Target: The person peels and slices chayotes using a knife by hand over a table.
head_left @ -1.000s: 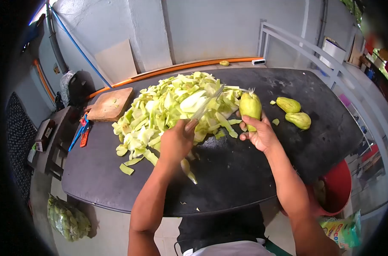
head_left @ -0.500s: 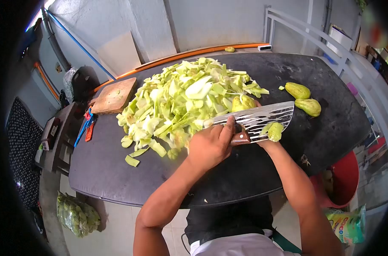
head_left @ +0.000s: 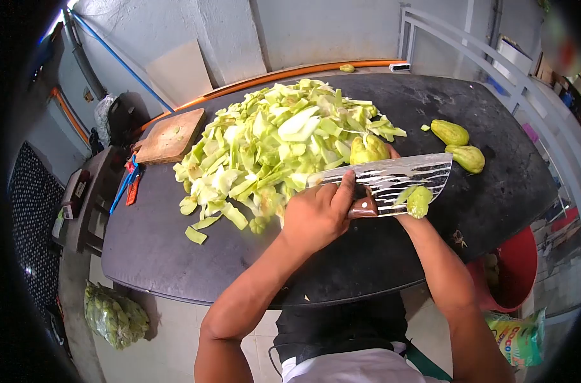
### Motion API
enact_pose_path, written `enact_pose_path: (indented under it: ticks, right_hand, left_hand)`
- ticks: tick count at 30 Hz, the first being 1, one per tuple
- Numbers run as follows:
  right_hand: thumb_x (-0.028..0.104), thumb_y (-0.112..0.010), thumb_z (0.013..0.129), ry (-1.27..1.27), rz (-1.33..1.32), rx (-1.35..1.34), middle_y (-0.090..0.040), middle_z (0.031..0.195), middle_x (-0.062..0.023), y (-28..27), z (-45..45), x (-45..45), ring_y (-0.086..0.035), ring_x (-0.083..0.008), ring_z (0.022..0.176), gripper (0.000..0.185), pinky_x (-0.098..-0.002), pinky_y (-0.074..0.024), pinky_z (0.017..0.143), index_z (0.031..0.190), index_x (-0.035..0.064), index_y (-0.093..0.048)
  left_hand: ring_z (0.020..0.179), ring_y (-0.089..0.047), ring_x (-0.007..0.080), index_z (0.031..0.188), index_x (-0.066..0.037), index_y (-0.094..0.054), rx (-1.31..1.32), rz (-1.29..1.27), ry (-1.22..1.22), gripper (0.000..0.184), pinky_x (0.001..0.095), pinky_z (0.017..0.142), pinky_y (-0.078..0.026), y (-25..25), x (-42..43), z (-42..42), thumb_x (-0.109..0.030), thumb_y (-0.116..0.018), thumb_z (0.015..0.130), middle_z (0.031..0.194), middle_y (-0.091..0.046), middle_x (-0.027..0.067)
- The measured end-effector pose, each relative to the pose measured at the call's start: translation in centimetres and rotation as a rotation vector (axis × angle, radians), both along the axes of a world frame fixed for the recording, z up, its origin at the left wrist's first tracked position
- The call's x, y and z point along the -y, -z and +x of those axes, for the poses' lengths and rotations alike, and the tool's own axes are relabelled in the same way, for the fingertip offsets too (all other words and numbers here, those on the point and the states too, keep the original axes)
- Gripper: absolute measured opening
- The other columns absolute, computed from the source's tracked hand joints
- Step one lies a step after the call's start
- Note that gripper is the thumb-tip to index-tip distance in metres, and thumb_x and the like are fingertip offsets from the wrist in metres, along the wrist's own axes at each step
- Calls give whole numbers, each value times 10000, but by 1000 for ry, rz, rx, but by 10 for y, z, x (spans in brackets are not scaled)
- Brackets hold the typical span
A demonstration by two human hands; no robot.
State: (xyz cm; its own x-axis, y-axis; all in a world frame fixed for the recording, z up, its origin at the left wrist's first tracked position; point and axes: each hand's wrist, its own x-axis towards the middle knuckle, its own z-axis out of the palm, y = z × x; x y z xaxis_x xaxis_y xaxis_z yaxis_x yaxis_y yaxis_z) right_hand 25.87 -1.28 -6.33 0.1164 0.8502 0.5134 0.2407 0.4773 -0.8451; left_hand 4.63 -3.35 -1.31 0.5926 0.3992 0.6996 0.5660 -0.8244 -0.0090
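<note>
My left hand (head_left: 317,212) is closed around the brown wooden handle of a broad cleaver (head_left: 392,177). Its wide blade slants to the right, wet and streaked, with pale green peel (head_left: 419,202) stuck near the tip. Behind the blade, my right hand (head_left: 393,151) grips a yellow-green chayote (head_left: 369,149); most of that hand is hidden, with only a fingertip and the wrist showing. A large heap of chayote peels (head_left: 265,143) spreads over the dark table to the left of the held chayote. Two whole chayotes (head_left: 449,133) lie to the right.
A wooden chopping board (head_left: 171,136) rests at the table's left edge, near a blue-and-red tool (head_left: 133,185). A red bucket (head_left: 519,268) stands below the right edge of the black table (head_left: 194,271). On the floor at left sits a bag of green produce (head_left: 114,315).
The cleaver has shifted slightly right, and more of the held chayote shows above the blade. Both hands keep their grips.
</note>
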Motion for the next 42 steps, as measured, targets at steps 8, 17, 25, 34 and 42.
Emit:
enact_pose_path:
  ticks: [8,17,25,34,42]
  right_hand:
    - [277,-753,871,-17,8,45,-647,1191,-123,0,4,-4,-619,-225,1092,585,-385,-495,970,1334,4,-522]
    - [245,-770,868,-15,55,117,-640,1171,-102,8,6,-2,-608,-207,1064,630,-367,-500,938,1378,1,-490]
    - [138,-744,883,-30,51,150,-649,902,-43,-7,-3,2,-592,-117,705,313,-289,-476,586,1139,32,-599]
    - [158,-824,761,-87,-283,-38,-687,786,-69,-42,-11,14,-593,-116,527,389,-285,-467,478,1047,-23,-633]
    - [220,-882,732,246,104,277,-701,1081,-205,-69,-20,31,-718,-289,1008,633,-396,-560,867,1204,-8,-526]
  left_hand:
    - [686,-661,259,1342,-44,-573,-17,-32,-14,719,374,592,-546,6,-5,-4,-131,-789,661,803,-640,56]
    - [683,-661,265,1329,-51,-587,10,-42,-33,692,376,589,-541,11,-9,-3,-143,-787,673,786,-625,64]
    - [746,-697,298,1290,-98,-594,141,-127,-73,589,422,599,-560,28,-29,-17,-151,-738,721,855,-676,101]
    - [730,-702,338,1130,-123,-645,62,-202,-211,313,432,638,-557,19,-37,-22,-148,-696,822,848,-707,138]
    - [699,-702,389,948,-26,-609,-1,-483,-483,157,514,655,-543,3,-52,-46,-166,-621,878,724,-692,202]
